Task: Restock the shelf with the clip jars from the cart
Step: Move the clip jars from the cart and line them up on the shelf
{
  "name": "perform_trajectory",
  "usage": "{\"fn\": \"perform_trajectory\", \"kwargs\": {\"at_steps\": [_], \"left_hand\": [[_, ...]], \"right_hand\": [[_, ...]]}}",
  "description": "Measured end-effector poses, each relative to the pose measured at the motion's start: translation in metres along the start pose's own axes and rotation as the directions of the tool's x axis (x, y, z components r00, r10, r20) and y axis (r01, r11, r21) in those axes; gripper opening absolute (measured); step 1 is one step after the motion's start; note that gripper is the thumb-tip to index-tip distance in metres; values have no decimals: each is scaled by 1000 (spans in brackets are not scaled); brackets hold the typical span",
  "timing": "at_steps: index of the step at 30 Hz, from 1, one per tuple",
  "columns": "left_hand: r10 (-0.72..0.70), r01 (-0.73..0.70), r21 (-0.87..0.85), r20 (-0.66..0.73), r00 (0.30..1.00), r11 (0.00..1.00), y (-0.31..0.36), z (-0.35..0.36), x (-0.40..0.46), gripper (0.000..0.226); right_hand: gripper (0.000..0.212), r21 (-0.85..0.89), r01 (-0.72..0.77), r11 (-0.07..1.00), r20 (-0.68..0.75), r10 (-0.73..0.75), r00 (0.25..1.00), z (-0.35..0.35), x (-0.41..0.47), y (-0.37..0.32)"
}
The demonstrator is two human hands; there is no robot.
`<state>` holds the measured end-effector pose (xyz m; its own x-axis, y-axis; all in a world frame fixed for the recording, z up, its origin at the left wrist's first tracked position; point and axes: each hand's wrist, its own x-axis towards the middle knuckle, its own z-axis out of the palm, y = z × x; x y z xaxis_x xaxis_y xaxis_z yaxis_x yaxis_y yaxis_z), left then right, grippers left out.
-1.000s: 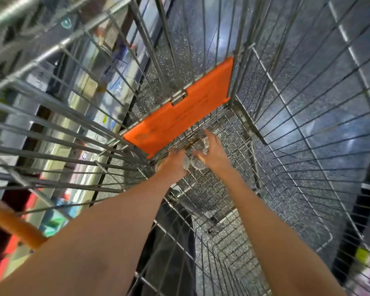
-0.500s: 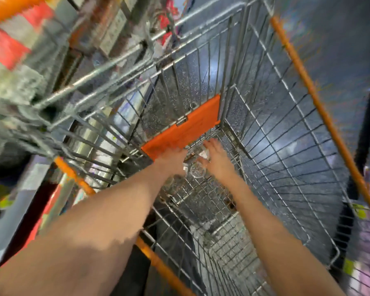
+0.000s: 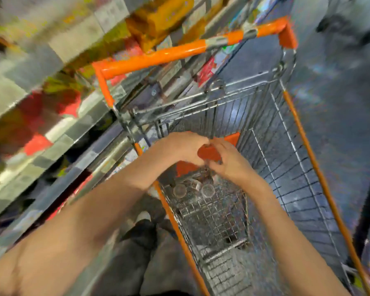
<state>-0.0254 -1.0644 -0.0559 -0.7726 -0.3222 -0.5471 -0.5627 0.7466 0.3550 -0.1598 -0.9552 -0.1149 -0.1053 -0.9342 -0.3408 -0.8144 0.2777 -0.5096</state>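
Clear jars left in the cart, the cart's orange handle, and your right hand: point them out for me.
clear jar [image 3: 179, 190]: head view, round top, left of two.
clear jar [image 3: 208, 190]: head view, round top, right one.
orange handle [image 3: 175, 53]: head view, mid-bar.
right hand [image 3: 228, 162]: head view, back of hand.

Silver wire cart [image 3: 286, 167] has orange handle [image 3: 179, 53]; clear jars [image 3: 208, 191].

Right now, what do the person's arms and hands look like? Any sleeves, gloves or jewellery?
Both forearms are bare right up to the frame edge: no sleeves show. The left hand and right hand wear no gloves, and I see no watch or bracelet. The picture is too blurred to rule out rings.
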Motion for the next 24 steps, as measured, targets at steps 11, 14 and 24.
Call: {"fn": "perform_trajectory", "kwargs": {"at_steps": [11,14,24], "left_hand": [[-220,171,-177,-317,922,969,-48,-76,-157,58],[-308,234,-228,-383,871,945,-62,-84,-198,56],[-501,363,-345,-584,639,865,-92,-104,-346,54]], "right_hand": [[59,-156,378,913,33,-378,925,-89,11,-153],[58,-197,486,852,52,-486,873,-95,18,-197],[60,-179,740,648,81,-740,667,-100,26,-340]]}}
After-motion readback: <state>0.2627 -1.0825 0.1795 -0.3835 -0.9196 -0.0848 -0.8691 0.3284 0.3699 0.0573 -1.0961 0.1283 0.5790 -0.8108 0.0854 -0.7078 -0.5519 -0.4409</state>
